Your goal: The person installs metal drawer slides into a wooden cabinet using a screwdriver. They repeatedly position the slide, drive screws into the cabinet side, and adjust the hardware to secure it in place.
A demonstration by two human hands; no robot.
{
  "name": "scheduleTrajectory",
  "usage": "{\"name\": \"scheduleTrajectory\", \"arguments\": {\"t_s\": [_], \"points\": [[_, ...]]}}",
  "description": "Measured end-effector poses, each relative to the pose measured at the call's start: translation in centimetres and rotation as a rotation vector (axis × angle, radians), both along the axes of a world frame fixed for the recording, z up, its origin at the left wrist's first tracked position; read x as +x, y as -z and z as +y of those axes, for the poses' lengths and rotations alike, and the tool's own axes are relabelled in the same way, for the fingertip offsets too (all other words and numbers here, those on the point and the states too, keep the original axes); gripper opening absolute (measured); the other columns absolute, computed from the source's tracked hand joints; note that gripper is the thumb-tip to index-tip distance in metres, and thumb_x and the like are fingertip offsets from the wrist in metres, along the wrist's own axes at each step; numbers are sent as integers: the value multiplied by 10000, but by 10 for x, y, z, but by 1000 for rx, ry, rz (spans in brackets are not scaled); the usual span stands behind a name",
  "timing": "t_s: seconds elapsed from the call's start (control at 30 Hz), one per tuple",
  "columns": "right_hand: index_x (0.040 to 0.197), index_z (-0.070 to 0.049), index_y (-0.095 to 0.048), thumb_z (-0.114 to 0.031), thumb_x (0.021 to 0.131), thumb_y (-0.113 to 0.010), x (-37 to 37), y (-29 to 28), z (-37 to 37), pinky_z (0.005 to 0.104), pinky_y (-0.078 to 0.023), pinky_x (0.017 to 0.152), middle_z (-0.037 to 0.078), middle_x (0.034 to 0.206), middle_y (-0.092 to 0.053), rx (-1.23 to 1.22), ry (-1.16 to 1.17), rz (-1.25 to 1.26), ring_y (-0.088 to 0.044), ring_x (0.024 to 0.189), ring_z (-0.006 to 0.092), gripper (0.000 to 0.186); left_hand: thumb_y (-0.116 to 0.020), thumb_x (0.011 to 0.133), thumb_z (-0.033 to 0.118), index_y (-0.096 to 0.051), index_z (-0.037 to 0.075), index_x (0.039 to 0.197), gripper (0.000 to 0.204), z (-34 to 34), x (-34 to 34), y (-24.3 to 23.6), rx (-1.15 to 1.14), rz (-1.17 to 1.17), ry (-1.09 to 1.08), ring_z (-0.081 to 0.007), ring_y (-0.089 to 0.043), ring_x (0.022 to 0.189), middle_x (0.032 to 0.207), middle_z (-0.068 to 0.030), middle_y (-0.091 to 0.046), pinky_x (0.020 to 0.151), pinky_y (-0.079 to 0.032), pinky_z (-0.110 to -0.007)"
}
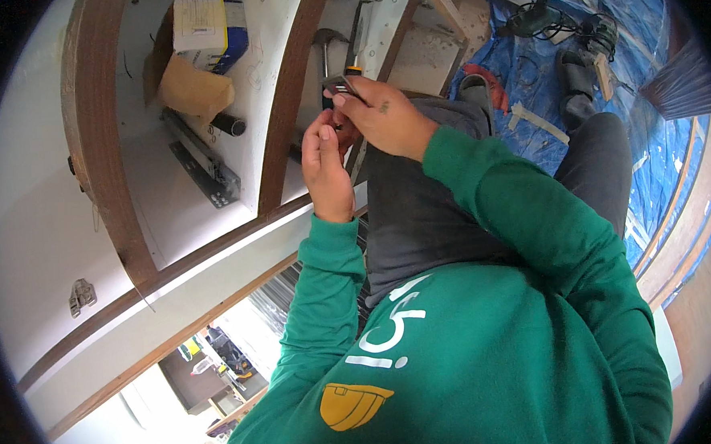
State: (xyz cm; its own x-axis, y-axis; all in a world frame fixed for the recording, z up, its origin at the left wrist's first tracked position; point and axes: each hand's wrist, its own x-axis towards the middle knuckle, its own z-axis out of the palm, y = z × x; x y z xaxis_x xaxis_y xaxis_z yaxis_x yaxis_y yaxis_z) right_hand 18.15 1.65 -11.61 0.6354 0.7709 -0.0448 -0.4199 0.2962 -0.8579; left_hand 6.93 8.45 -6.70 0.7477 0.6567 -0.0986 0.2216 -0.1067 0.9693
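Note:
My right hand (386,120) grips a small dark rectangular metal piece (340,86) at the top center. My left hand (328,167) is beside it with fingers curled, around something small and dark that I cannot make out. Just behind them, in a white compartment, lie a hammer (330,37) and a long dark tool (355,37) with a yellow part, both partly hidden by my hands.
The left compartment holds a white-and-blue box (201,33), brown paper (196,90), metal drawer slides (204,166) and a black tube (230,124). A hinge (82,297) lies lower left. A power tool (538,19) with cable rests on a blue sheet (507,53). Wooden edges (94,139) divide the compartments.

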Motion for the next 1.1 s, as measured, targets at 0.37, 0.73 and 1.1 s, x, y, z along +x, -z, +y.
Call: {"name": "scheduleTrajectory", "arguments": {"t_s": [0.37, 0.73, 1.1], "points": [[959, 17, -582, -256, 1023, -518, -20, -12, 32, 309, -461, 644, 97, 745, -577, -121, 182, -192, -527, 693, 159, 288, -444, 1055, 337, -508, -31, 1324, 460, 35, 0, 17, -274, -131, -79, -216, -580, 1151, 1281, -141, -584, 1015, -443, -364], [927, 27, -537, -189, 991, -513, -36, -10, 43, 458, -464, 674, 246, 792, -569, -116, 359, -341, -567, 760, 445, 226, -433, 1056, 351, -549, 13, 1296, 430, 52, 7, 37, -477, -237, 50, -191, -593, 1110, 1222, -104, -614, 965, -467, -341], [886, 16, -494, -183, 1013, -511, -34, -13, 44, 399, -427, 590, 215, 708, -531, -212, 398, -578, -500, 616, 357, 237, -474, 1050, 306, -574, 33, 1279, 370, 49, 0, 41, -761, -335, -8, -178, -610, 1122, 1234, -80, -633, 966, -484, -324]]}}
